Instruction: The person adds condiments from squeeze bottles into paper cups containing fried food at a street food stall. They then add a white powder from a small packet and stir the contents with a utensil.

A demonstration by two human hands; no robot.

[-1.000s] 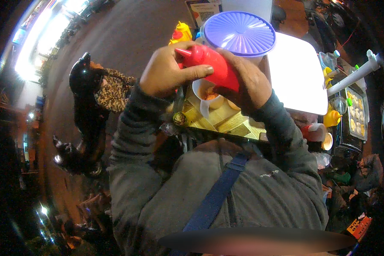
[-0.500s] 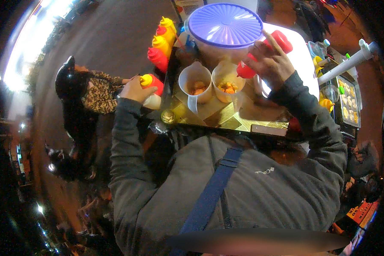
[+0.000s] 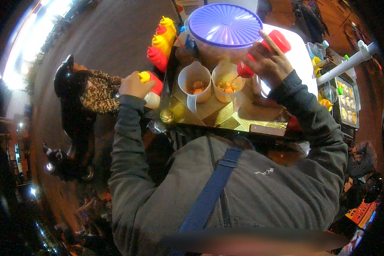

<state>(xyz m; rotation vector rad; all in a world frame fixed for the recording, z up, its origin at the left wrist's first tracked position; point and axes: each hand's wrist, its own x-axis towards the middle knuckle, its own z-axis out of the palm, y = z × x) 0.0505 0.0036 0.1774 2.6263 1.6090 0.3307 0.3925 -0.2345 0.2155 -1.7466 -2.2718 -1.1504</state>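
Observation:
My right hand (image 3: 270, 59) grips a red squeeze bottle (image 3: 279, 41) held tilted, its nozzle pointing down to the left. A thin streak runs from the nozzle into the right translucent pitcher (image 3: 228, 79), onto orange-yellow food (image 3: 226, 87). Beside it stands a second pitcher (image 3: 194, 79) with orange-brown food (image 3: 197, 88) at its bottom and its handle toward me. Over at the cart's left edge, my left hand (image 3: 134, 86) is closed around a squeeze bottle with a yellow top (image 3: 144, 77) and a red part (image 3: 156, 85); its lower portion is hidden.
Several red and yellow squeeze bottles (image 3: 160, 44) line the left edge. A large tub with a purple lid (image 3: 226, 25) stands behind the pitchers. At right are a white pole (image 3: 347, 64) and a tray of round food (image 3: 349, 102). A parked motorbike (image 3: 74, 123) is at left.
The red bottle's nozzle has shifted slightly, and a thin streak now shows below it. My left hand has risen a little, covering more of the yellow top.

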